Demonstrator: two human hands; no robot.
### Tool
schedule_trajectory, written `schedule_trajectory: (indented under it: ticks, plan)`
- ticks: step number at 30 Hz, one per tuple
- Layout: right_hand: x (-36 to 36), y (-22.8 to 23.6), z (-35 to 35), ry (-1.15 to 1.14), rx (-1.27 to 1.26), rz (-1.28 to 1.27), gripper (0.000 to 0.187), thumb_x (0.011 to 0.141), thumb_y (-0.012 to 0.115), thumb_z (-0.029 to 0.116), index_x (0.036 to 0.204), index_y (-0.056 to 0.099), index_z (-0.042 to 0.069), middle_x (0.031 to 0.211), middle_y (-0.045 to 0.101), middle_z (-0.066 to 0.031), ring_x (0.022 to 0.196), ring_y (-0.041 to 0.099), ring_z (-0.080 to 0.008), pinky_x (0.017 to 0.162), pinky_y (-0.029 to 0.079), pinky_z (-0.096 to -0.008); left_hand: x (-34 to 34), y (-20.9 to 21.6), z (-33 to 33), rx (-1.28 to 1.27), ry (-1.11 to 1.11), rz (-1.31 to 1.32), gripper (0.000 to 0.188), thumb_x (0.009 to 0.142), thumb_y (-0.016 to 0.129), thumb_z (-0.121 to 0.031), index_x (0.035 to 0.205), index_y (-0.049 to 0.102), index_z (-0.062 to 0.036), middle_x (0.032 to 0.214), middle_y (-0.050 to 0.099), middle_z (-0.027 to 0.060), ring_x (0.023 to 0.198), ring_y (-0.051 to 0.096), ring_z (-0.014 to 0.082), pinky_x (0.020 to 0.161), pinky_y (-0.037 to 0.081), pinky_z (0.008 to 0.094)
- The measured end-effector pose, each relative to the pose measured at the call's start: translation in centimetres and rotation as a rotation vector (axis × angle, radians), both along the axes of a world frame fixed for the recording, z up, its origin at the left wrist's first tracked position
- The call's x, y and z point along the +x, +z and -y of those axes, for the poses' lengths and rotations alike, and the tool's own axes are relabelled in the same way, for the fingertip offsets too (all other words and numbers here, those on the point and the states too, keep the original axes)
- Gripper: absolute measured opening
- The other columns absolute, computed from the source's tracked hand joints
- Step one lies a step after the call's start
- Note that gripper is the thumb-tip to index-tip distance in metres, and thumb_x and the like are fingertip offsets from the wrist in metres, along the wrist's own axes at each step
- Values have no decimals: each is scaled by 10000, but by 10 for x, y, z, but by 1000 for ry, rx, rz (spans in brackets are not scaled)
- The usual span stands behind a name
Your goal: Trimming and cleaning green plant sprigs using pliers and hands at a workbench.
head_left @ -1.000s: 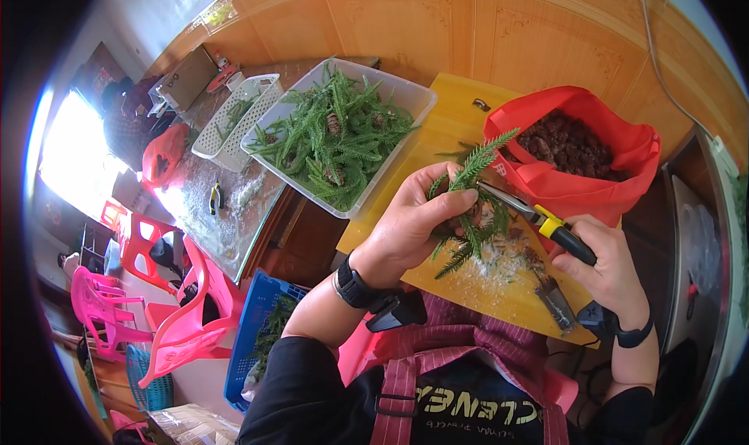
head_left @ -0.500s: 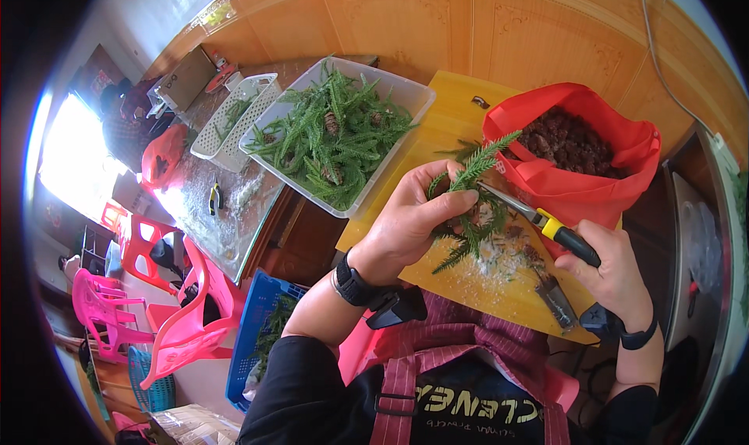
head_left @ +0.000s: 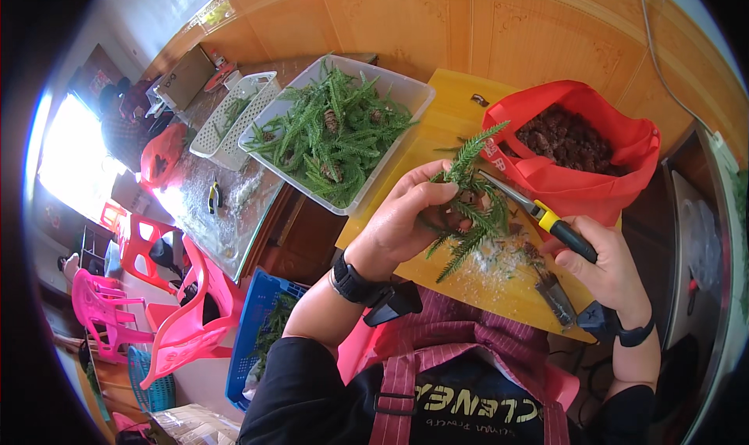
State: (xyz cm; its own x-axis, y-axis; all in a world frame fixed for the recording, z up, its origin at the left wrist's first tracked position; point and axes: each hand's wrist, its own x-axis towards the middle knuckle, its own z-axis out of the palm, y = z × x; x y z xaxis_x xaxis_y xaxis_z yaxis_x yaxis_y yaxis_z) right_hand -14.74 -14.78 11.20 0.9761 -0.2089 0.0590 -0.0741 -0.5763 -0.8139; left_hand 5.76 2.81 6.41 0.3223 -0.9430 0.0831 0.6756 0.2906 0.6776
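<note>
Pinched between the thumb and fingers of my left hand is a green pine sprig, its needled tips fanning out to the right and downward. Something brownish shows among its needles, too covered to make out. My right hand is closed round the black and yellow handles of long-nose pliers. Their thin metal jaws point up and left, with the tip at the sprig's right side; whether they grip a stem cannot be seen. Below both hands lies a yellow board with white flakes scattered on it.
A clear bin of pine sprigs and cones stands beyond my left hand. Right of it is a red bag of dark brown cones. Farther left are a white basket, other pliers, pink chairs and a blue crate.
My left hand has turned the sprig, so its fronds spread differently and the thumb sits higher. The pliers have shifted slightly left, and the right hand's fingers show more behind the handles.
</note>
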Motion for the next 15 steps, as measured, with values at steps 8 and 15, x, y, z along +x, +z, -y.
schedule_trajectory:
  ticks: [8,15]
  plan:
    - [0,1,-1,-15,-36,5,457,821,633,375,1009,543,-32,837,637,-71,774,584,-111,721,445,-242,-3,0,-1,32,57,66,456,789,559,-3,1227,432,-11,1025,586,131,885,597,211,690,495,285]
    - [-1,0,0,-21,-81,26,430,813,644,358,931,556,-46,884,612,-103,784,598,-150,700,444,-254,-4,-1,-1,17,59,88,440,790,599,-7,1200,441,-16,969,598,145,804,585,185,684,489,271]
